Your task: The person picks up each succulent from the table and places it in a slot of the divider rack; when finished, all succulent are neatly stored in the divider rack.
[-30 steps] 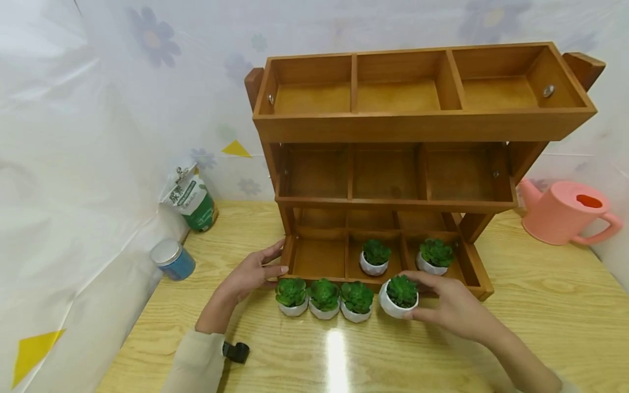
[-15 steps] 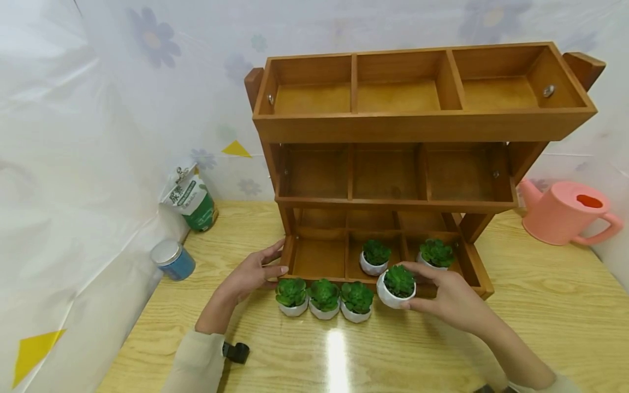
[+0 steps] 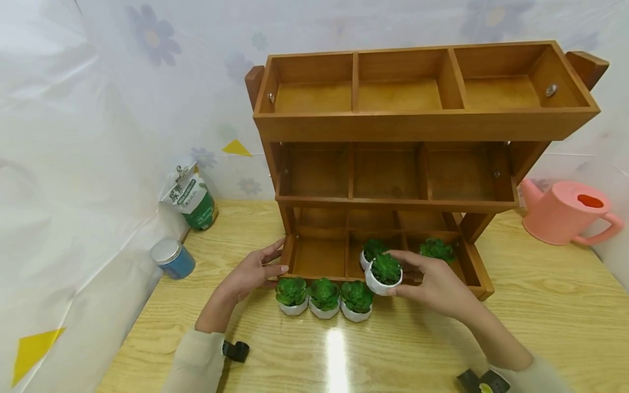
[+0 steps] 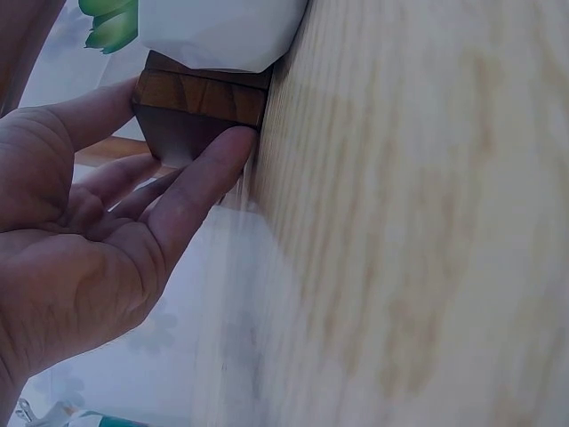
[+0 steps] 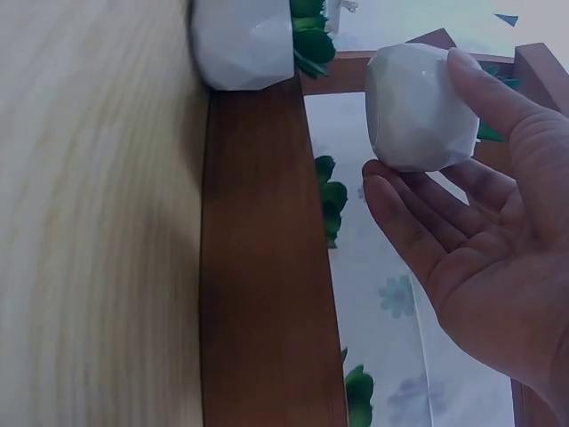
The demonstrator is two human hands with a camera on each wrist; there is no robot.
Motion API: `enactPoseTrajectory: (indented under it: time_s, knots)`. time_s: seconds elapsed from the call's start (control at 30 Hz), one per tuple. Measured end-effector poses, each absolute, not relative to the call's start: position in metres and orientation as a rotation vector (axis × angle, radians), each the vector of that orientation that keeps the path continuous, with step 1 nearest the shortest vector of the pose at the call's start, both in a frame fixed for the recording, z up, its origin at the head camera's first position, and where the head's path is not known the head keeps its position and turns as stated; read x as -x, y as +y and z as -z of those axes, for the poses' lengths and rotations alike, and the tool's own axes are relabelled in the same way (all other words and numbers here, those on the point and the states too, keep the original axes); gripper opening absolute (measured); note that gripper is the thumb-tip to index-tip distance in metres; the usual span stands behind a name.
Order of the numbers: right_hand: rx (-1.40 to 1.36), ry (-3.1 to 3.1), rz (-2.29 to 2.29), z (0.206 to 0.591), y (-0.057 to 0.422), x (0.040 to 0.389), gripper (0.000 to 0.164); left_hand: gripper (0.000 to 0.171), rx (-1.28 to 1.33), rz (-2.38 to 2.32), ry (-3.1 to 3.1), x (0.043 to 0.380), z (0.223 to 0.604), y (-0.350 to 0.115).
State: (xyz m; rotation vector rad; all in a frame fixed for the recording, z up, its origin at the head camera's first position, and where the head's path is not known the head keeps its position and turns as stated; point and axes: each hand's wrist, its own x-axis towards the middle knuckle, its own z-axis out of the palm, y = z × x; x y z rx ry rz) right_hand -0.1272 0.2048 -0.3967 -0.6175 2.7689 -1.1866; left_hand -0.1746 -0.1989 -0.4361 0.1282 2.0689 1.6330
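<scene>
My right hand [image 3: 439,284] pinches a small potted succulent [image 3: 385,270], its white faceted pot [image 5: 418,107] between thumb and fingers in the right wrist view. It is raised over the front edge of the wooden tiered shelf's bottom tray. Behind it, partly hidden, another succulent [image 3: 372,250] sits in that tray's middle compartment. The right compartment has a further succulent [image 3: 436,249], half covered by the hand. My left hand [image 3: 253,273] grips the tray's left front corner [image 4: 196,98] between thumb and fingers. Three potted succulents [image 3: 324,296] stand in a row before the shelf [image 3: 427,126].
A pink watering can [image 3: 565,213] stands right of the shelf. On the left are a blue jar with a silver lid [image 3: 173,259] and a clipped green-and-white bag [image 3: 194,202]. Plastic sheeting with flower prints lines the back and sides of the wooden table [image 3: 275,355].
My right hand has lifted the potted succulent and carried it left and toward the tray, now overlapping the succulent in the middle compartment. The left hand stays at the corner.
</scene>
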Motion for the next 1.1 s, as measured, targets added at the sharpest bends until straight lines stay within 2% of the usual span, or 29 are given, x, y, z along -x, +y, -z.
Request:
enactPoseTrajectory:
  time_s: [0.2,1.1]
  knots:
    - [0.589,2.657,1.290,0.394,0.192,0.136,0.074,0.075,-0.121,-1.636,2.064,0.174,0.434,-0.199]
    - [0.720,2.638,1.193,0.393,0.133,0.188,0.073,0.075,-0.106,-1.646,2.074,0.174,0.435,-0.198]
